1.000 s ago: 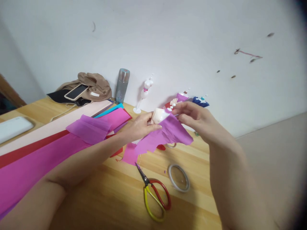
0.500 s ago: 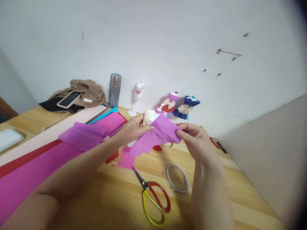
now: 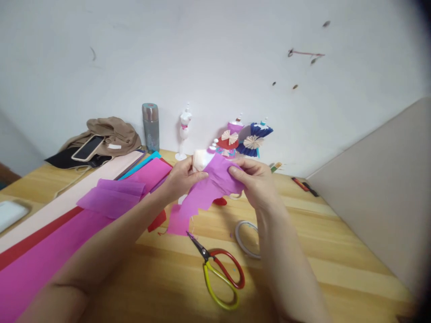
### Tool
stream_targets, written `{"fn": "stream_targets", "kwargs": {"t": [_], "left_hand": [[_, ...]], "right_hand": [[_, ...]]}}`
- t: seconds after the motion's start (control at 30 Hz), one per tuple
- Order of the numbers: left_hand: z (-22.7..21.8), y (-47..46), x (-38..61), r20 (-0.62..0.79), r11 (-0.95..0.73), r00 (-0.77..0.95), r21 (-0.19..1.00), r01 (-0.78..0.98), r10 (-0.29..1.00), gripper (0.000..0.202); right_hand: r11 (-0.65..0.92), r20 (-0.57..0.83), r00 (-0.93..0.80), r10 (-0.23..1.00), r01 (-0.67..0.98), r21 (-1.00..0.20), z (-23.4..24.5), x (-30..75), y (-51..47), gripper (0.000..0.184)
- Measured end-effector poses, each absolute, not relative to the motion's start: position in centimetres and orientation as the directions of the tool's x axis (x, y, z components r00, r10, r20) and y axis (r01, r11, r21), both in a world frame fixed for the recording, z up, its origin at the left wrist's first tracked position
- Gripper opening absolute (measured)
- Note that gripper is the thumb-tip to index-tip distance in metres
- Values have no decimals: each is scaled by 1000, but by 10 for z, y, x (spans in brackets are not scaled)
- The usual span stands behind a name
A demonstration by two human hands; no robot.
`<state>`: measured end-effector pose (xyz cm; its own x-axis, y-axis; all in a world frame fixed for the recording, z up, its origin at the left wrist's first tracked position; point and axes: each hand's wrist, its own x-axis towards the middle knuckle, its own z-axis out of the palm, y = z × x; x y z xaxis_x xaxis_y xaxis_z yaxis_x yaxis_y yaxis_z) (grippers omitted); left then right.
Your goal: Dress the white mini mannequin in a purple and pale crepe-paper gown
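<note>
A small white mannequin (image 3: 209,157) with a knobbed top and cream paper on one side is gripped by my left hand (image 3: 180,179). Purple crepe paper (image 3: 210,184) lies across its front, and its ragged lower edge hangs down. The thumb of my left hand presses on this paper. My right hand (image 3: 257,181) pinches the paper's right part between thumb and fingers. The lower mannequin is mostly hidden behind the paper. Below, scissors (image 3: 215,264) with one red and one yellow handle lie on the table, their tips near a pink paper piece (image 3: 178,222).
A roll of tape (image 3: 239,242) lies by my right forearm. Along the wall stand a bare mannequin (image 3: 184,128), two dressed mannequins (image 3: 232,137) and a grey bottle (image 3: 151,130). Long coloured paper sheets (image 3: 67,237) cover the left side, with a phone (image 3: 88,148) on brown cloth (image 3: 117,132) behind.
My right hand has come closer to my left, and the purple paper is drawn in nearer the mannequin. The camera has shifted slightly. Both grips stay the same.
</note>
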<state>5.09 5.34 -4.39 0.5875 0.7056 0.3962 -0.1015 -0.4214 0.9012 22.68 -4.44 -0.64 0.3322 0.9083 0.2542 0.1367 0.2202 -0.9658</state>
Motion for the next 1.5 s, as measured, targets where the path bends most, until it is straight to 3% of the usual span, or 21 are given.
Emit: {"fn": "stream_targets", "kwargs": {"t": [0.17,0.33,0.83,1.07,1.27,1.5], "left_hand": [[-39,53,50,376,-362,639,918,-160,671,33],[-36,53,48,359,-338,660,926,-166,659,31],[-39,53,48,403,-356,676,909,-216,617,31],[-41,55,46,390,-356,669,914,-196,632,32],[-40,54,46,420,-396,652,897,-194,631,29],[-37,51,46,418,-413,653,894,-173,632,32]], "right_hand": [[208,204,192,960,0,-978,-7,230,-34,27],[201,178,185,966,-115,-973,-12,226,-24,29],[357,353,344,870,53,-933,-15,214,-23,17],[306,305,164,938,20,-952,-13,227,-31,24],[353,383,197,903,169,-920,-4,223,-40,19],[328,490,364,792,423,-845,0,208,-43,12]]}}
